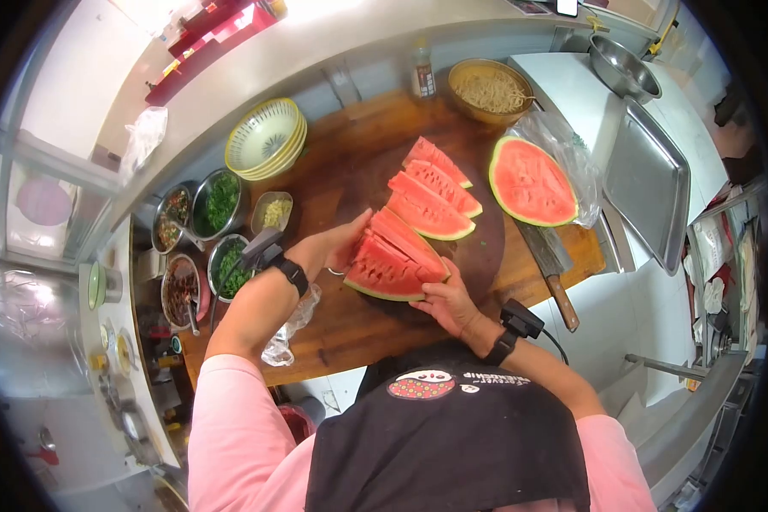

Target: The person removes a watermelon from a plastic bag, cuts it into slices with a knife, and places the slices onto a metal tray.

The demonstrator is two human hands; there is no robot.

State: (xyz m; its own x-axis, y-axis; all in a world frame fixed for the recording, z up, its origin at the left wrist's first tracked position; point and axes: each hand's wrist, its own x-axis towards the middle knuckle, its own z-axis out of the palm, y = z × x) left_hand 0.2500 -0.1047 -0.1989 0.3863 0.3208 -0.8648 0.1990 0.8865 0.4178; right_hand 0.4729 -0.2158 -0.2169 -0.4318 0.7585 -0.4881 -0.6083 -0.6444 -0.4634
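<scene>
Between my two hands is a stack of watermelon slices (397, 264), their red flesh up and green rind toward me. My left hand (343, 242) grips the stack's left side, its fingertips partly hidden. My right hand (450, 300) is closed on the lower right, thumb and fingers against the rind. Just beyond them, more watermelon slices (431, 200) lean on each other on the round cutting board (484, 269). To the right rests a large cut watermelon piece (533, 181), face up, beside a cleaver (548, 256) with a wooden handle.
Nested bowls (267, 141) stand at the back left. Metal bowls of chopped greens (217, 203) and a bowl of dark sauce (182, 290) line the left side. A bowl of noodles (491, 90) and a bottle (422, 70) are at the back. A metal tray (648, 183) lies right.
</scene>
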